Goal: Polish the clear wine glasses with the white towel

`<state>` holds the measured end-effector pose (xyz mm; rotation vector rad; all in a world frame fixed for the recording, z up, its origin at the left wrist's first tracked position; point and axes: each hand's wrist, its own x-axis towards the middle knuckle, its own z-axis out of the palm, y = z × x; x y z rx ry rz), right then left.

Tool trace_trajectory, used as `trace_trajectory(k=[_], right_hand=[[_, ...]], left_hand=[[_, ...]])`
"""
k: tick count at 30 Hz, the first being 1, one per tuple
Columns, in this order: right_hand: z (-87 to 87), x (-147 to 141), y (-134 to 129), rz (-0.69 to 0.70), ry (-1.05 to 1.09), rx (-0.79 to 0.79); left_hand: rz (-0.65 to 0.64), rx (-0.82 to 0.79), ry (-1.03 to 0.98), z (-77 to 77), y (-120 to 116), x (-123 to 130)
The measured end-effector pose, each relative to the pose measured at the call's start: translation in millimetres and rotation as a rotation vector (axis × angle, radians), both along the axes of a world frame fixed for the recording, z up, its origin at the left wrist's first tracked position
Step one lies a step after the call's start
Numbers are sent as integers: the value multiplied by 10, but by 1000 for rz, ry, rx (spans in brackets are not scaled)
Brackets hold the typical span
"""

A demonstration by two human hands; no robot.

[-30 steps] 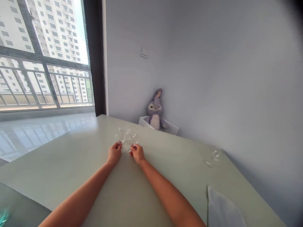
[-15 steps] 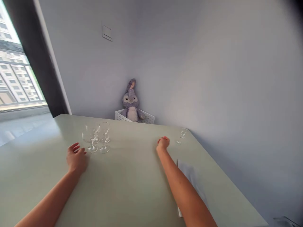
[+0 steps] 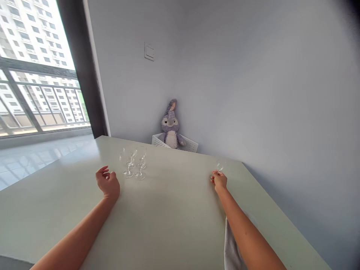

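My left hand [image 3: 108, 183] sits low at the table with the wrist turned. Its fingers are loosely curled into a half-open, narrow shape, and they hold nothing. My right arm reaches farther out, and my right hand [image 3: 219, 180] is closed in a small pinch around the lower part of a clear stemmed glass [image 3: 221, 165]. The glass stands up from my fingers with its bowl showing above them. My hand hides its foot, so I cannot tell whether the foot is touching the table.

Just beyond my left hand, and not touching it, is a tight cluster of clear stemmed glasses [image 3: 132, 162] with wide, shallow bowls. They stand upright on their round feet, and they overlap so much that I cannot count them for sure. All of this is on a pale sage-green tabletop [image 3: 168, 225], with the single glass in my right hand well apart from the cluster, near the table's far right corner.

A white cloth [image 3: 232, 249] lies under my right forearm. At the far edge, a grey-and-lilac plush toy [image 3: 170, 127] sits in a white perforated plastic basket [image 3: 191, 145], against a pale grey wall [image 3: 253, 82]. I can read no writing on anything here.
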<state>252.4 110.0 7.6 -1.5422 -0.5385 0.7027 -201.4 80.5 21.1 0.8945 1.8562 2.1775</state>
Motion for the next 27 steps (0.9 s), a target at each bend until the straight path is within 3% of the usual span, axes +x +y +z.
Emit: trace_trajectory(k=[3, 5, 8, 10, 12, 15, 18, 20, 22, 24, 27], right_hand=[[-32, -468, -168, 181, 22, 34], [-49, -814, -306, 300, 36, 51], [-64, -1326, -523, 477, 61, 63], [-58, -1628, -664, 579, 71, 63], [-32, -1869, -802, 757, 94, 60], [56, -2045, -1018, 944, 81, 76], [202, -1909, -1280, 1039, -79, 16], [304, -1631, -1495, 1018, -336, -24], [367, -1239, -1742, 880, -683, -24], [354, -802, -2002, 655, -1002, -55], [187, -253, -2328, 415, -1206, -324]], left_hand=[[-91, 116, 159, 167, -245, 271], [-315, 143, 196, 248, -421, 531], [-706, -112, 207, 266, -621, 931], [-882, -315, 250, 206, -686, 1144], [-953, -435, 302, 115, -703, 1291], [-912, -521, 322, 3, -691, 1383], [-890, -579, 280, -27, -687, 1328], [-904, -563, 255, -19, -691, 1210], [-877, -539, 252, -8, -692, 1031], [-810, -576, 289, -4, -691, 812], [-688, -624, 265, -8, -699, 480]])
